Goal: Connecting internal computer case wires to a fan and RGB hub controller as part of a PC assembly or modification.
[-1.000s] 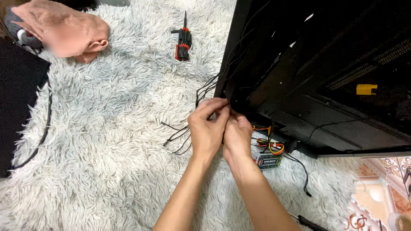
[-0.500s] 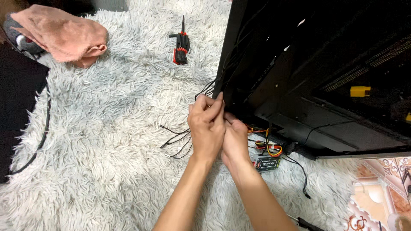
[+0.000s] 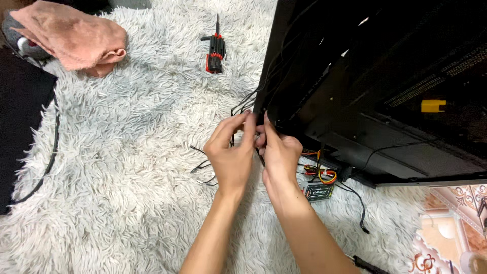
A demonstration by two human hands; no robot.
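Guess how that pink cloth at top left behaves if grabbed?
The pink cloth lies crumpled in soft folds, so it is probably floppy and light. It likely drags on the shaggy rug rather than sliding, and won't roll.

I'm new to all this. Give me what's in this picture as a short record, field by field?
Surface: shaggy white rug
Left hand: left hand with fingertips pinched on thin black cables at the case edge
Right hand: right hand beside it, fingers on the same cables
Big object: open black computer case lying on the rug
Under the case: red, yellow and orange wire bundle
Tool: red and black screwdriver, untouched, further up the rug
Top left: pink cloth
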